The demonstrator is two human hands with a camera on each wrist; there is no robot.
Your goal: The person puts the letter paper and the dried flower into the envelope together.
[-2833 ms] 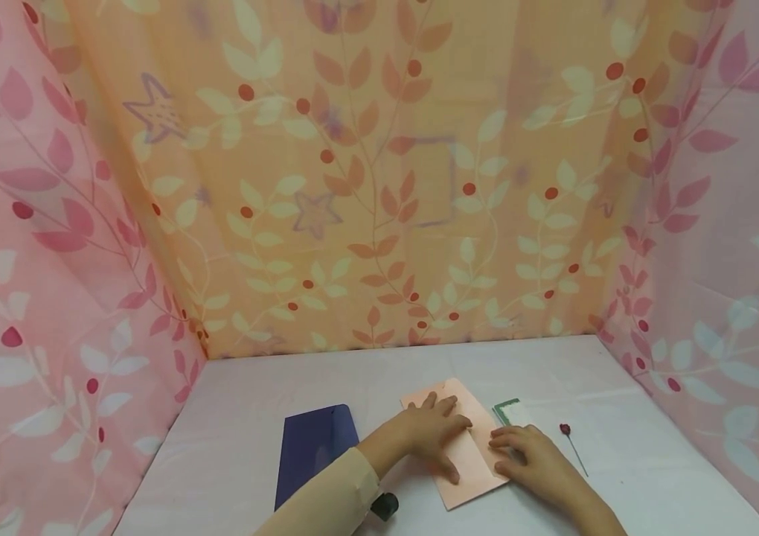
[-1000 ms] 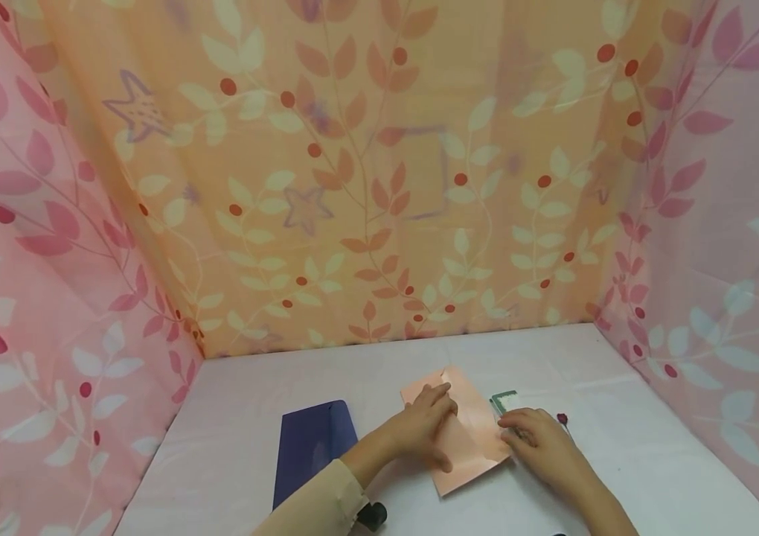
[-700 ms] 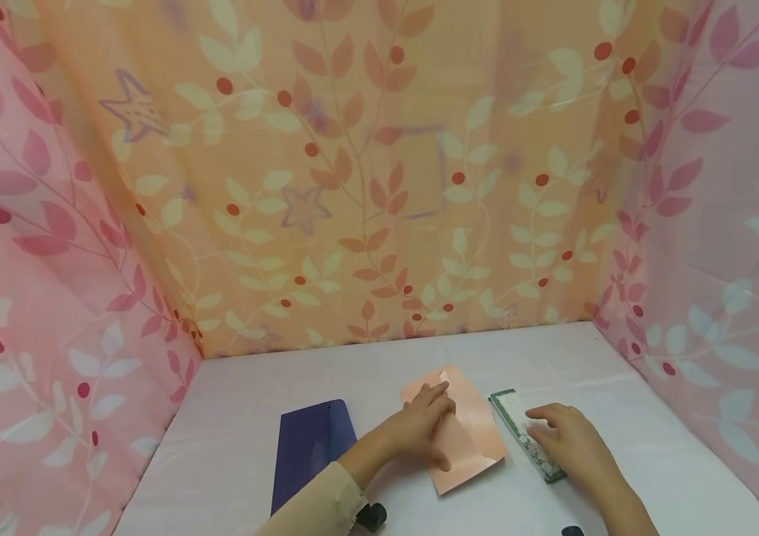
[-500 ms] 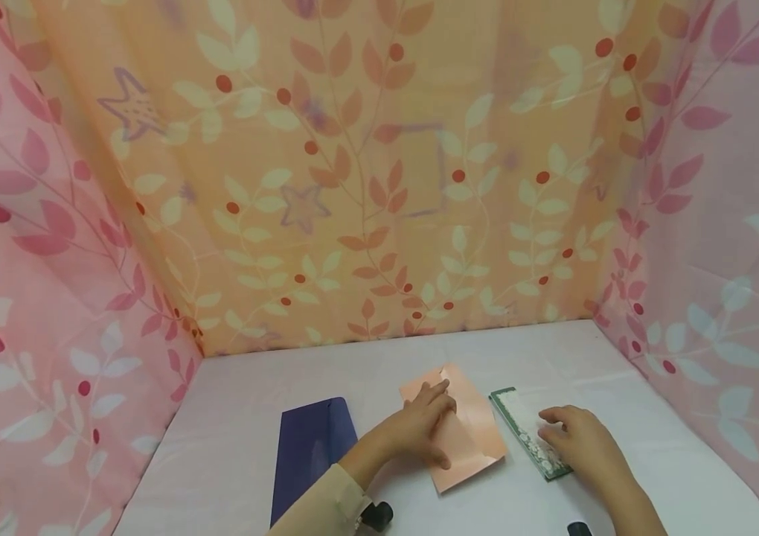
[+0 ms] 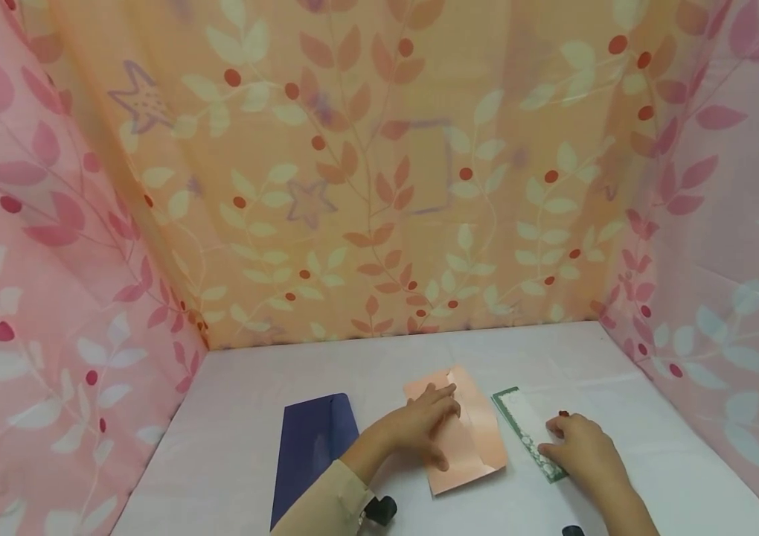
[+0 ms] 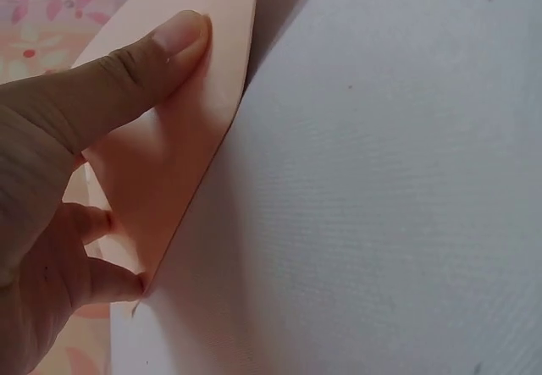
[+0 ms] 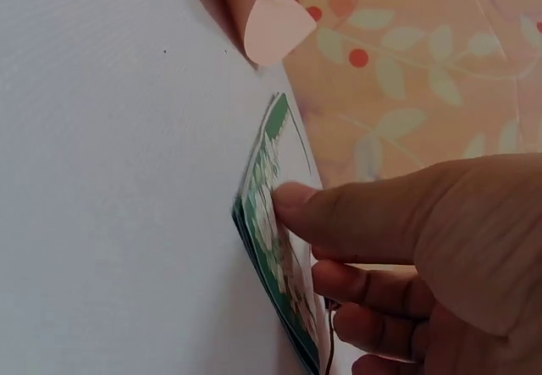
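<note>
My left hand (image 5: 426, 428) rests spread on a peach paper envelope (image 5: 480, 435), whose right-hand flap stands slightly raised. In the left wrist view the thumb (image 6: 161, 62) presses on the envelope's surface, with other fingertips lower down at its edge. My right hand (image 5: 583, 450) hovers low over a thin stack of green-bordered cards (image 5: 520, 417). The right wrist view shows the thumb (image 7: 330, 214) overlapping the cards (image 7: 271, 256), the other fingers loosely bent. A thin dark stem (image 7: 329, 341) runs beside those fingertips. Just past the hand shows a small red rose head (image 5: 563, 413).
A navy envelope (image 5: 312, 439) lies on the left of the white table (image 5: 239, 417). Black cylindrical pieces appear by the left wrist (image 5: 381, 510) and at the bottom edge near the right forearm (image 5: 572, 531). Patterned curtains (image 5: 353, 186) enclose the table's back and sides.
My right hand has left the peach envelope's edge and moved right, over the cards toward the rose, uncovering most of the cards. The left hand has stayed on the envelope.
</note>
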